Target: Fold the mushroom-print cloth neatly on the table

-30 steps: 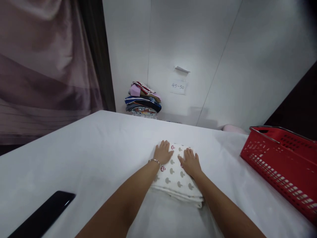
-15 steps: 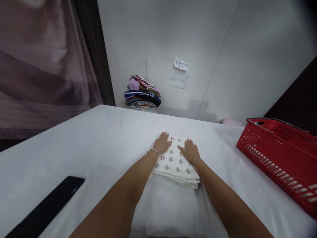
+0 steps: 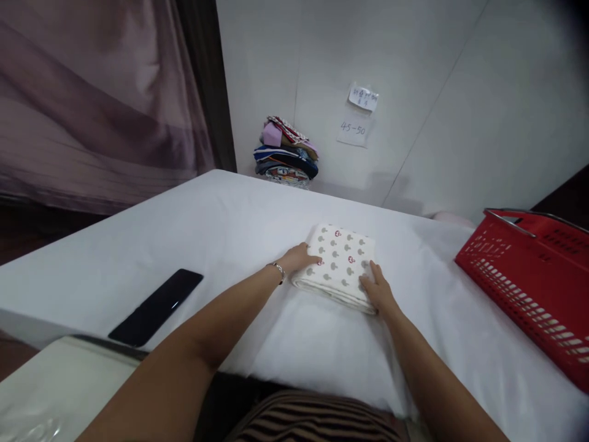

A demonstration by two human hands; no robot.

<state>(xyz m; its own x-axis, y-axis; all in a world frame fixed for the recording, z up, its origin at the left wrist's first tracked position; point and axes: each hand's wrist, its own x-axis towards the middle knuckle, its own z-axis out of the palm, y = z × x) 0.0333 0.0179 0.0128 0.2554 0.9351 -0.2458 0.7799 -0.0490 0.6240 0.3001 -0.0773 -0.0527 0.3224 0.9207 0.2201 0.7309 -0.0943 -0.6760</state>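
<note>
A folded white cloth printed with grey and red mushroom-like shapes lies in layers on the white-covered table. My left hand, with a bracelet at its wrist, grips the cloth's left edge, thumb on top and the other fingers mostly hidden along the side. On the opposite edge, my right hand holds the cloth between its thumb and fingers. The fold nearest me is rounded, with several layers showing.
A red plastic basket with a metal handle stands at the right. To the left lies a black phone. Folded fabrics are stacked by the wall beyond the table's far edge. A pale surface sits at lower left.
Both hands have gone from lying flat on top of the cloth to its left and right edges. The cloth looks squarer and wider. My view has tilted down, showing the table's near edge.
</note>
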